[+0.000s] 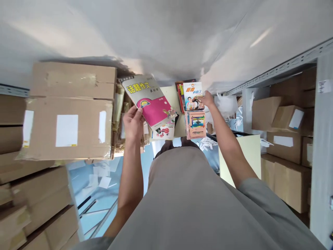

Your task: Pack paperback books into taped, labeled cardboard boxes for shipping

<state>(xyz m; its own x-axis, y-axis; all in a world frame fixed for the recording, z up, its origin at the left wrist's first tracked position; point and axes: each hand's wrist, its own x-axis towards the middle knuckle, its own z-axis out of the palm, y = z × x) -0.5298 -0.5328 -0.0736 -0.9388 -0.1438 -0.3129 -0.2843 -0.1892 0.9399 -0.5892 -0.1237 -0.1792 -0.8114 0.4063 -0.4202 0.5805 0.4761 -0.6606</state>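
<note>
My left hand (pixel 133 121) grips the lower left edge of a grey and pink book (pixel 151 100), thumb on its cover. The book is tilted above a white book (pixel 164 132) with red pictures, which it partly covers. On the right, my right hand (pixel 206 100) has its fingers closed on the right edge of a small white book (pixel 193 95) with blue and orange lettering. Just below that lies a stack of pinkish books (pixel 195 125). Red and dark books (pixel 180 95) show behind the white one, partly hidden.
Large taped cardboard boxes (pixel 88 121) stand at my left. More boxes (pixel 281 139) fill a metal rack (pixel 318 146) on the right. Paper scraps (pixel 104 177) lie on the blue floor (pixel 130 166). A pale panel (pixel 240 156) stands beside my right arm.
</note>
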